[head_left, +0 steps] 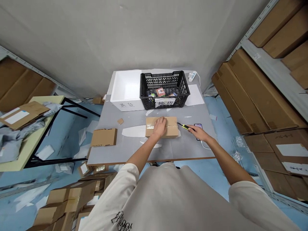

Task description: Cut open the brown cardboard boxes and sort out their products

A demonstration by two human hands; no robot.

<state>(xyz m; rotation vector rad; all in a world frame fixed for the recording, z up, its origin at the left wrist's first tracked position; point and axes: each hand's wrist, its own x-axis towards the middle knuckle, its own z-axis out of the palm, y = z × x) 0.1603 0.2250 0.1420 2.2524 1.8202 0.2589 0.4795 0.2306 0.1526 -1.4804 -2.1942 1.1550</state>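
A taped cardboard box [171, 132] lies in front of me on the grey table. My left hand [160, 127] rests on its top, fingers laid over the cardboard, and a ring shows on one finger. Clear tape runs along the top of the box. In my right hand [197, 132] is a black and yellow utility knife [185, 127], gripped by its handle. Its blade end points left, at the box's right end; whether it touches the cardboard I cannot tell. A phone [198, 126] with a white cable lies beside and partly under my right hand.
A white foam box [126, 105] and a black plastic crate [144, 102] with small packages stand at the table's back. A flat brown carton [104, 137] and a small cardboard piece [120, 121] lie left. Shelves of large cartons [262, 93] flank the right; a parcel-covered table [56, 99] stands left.
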